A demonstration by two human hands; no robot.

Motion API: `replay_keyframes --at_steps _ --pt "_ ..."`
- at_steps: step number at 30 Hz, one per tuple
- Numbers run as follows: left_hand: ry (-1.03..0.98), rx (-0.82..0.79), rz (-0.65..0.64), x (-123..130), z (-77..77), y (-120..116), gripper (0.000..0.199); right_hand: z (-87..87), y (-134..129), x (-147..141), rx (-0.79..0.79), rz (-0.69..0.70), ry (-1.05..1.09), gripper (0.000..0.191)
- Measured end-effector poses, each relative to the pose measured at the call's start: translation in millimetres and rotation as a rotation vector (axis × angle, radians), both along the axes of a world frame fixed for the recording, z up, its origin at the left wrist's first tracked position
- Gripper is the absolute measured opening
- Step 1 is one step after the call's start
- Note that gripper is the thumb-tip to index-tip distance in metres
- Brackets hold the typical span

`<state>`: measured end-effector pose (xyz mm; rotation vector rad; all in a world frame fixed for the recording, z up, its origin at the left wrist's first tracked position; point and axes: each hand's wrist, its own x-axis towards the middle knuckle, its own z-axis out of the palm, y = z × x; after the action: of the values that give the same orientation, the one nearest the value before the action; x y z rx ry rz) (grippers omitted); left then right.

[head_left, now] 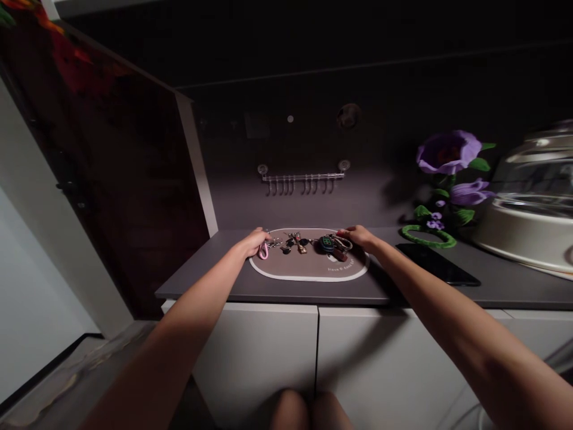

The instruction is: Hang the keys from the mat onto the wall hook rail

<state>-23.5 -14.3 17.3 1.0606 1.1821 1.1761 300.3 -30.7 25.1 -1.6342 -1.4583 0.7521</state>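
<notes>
Two bare hands reach over a dark countertop to opposite ends of an oval mat. The left hand, palm down, has its fingers bent close together at the mat's left end, touching or just beside a pink strap; whether it has hold of the strap cannot be told. The right hand likewise shows bent fingers, narrowly opened at most, at the upper right rim, beside a pale cord loop; whether the fingertips close on anything cannot be made out.

Between the hands, bunches of keys lie flat across the upper part of the mat. From left to right: the pink strap, looped and lying near silvery metal pieces; a central cluster of keys, mixed metallic and dark, with a small red spot; a dark rounded fob bearing green markings; then the pale cord loop, with a reddish-brown tag below it. The mat is brownish pink with a white border and pale lettering at lower right. Behind it, a clear hook rail is mounted on the wall.
</notes>
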Motion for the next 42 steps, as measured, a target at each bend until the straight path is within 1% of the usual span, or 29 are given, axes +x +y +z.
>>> replay_keyframes --at_steps 2,4,6,7,9,11,12,14,15,16,17,19,20,22,24,25,27,30,34,38,42 --pt "-0.068 0.023 0.081 -3.1 -2.9 0.1 0.055 -2.5 -1.8 3.4 0.060 -0.082 -0.038 0.013" --pt "-0.059 0.052 0.118 -7.5 -4.7 -1.2 0.066 -1.8 -3.7 6.0 0.124 -0.179 -0.111 0.012" --pt "0.041 0.080 0.104 -12.4 -4.9 -3.5 0.068 2.5 -6.8 5.7 0.171 -0.240 -0.173 0.015" --pt "0.106 0.102 0.091 -14.5 -4.1 -5.0 0.067 5.9 -9.1 3.7 0.196 -0.248 -0.198 0.017" --pt "0.241 0.175 0.092 -16.9 0.1 -9.1 0.060 15.1 -15.7 -5.0 0.257 -0.217 -0.240 0.019" --pt "0.341 0.276 0.114 -15.9 7.7 -15.2 0.048 25.9 -25.1 -20.1 0.327 -0.085 -0.257 0.019" --pt "0.369 0.328 0.109 -14.1 12.5 -19.1 0.040 31.1 -30.6 -29.5 0.327 -0.005 -0.222 0.018" --pt "0.369 0.436 0.047 -8.3 22.7 -28.5 0.021 39.7 -42.3 -50.1 0.226 0.257 -0.070 0.019" --pt "0.330 0.487 -0.016 -4.8 27.3 -33.8 0.018 42.3 -47.7 -60.3 0.152 0.415 0.017 0.022" --pt "0.262 0.501 -0.108 -1.1 31.0 -39.2 0.024 43.3 -52.3 -70.0 0.072 0.558 0.095 0.028" --pt "0.171 0.487 -0.201 2.6 33.4 -44.6 0.034 42.6 -55.8 -78.7 0.000 0.661 0.172 0.037" --pt "0.003 0.385 -0.371 9.3 33.8 -54.0 0.052 36.3 -59.6 -92.5 -0.130 0.782 0.334 0.059" --pt "-0.053 0.314 -0.447 12.1 31.6 -57.7 0.058 31.2 -60.1 -97.4 -0.181 0.824 0.416 0.067" --pt "-0.138 0.189 -0.563 15.9 23.2 -62.3 0.063 19.1 -59.6 -103.3 -0.228 0.877 0.567 0.071" --pt "-0.198 0.105 -0.633 17.5 12.1 -63.3 0.065 7.6 -59.1 -104.9 -0.238 0.894 0.671 0.071" --pt "-0.221 0.083 -0.648 17.5 6.7 -62.8 0.065 3.0 -59.3 -104.7 -0.233 0.893 0.710 0.070" --pt "-0.276 0.073 -0.655 16.2 -2.0 -60.8 0.066 -3.2 -60.1 -103.1 -0.217 0.886 0.764 0.069" --pt "-0.347 0.089 -0.666 13.4 -8.5 -57.7 0.066 -6.9 -60.2 -100.9 -0.205 0.876 0.798 0.068" --pt "-0.378 0.101 -0.661 12.0 -10.1 -55.9 0.066 -8.3 -57.7 -100.5 -0.214 0.861 0.795 0.067" --pt "-0.354 0.096 -0.633 13.8 -9.3 -56.0 0.065 -7.3 -58.5 -101.3 -0.210 0.837 0.777 0.066" --pt "-0.273 0.108 -0.614 13.5 -1.4 -58.6 0.062 -3.1 -58.6 -104.6 -0.238 0.809 0.736 0.066"
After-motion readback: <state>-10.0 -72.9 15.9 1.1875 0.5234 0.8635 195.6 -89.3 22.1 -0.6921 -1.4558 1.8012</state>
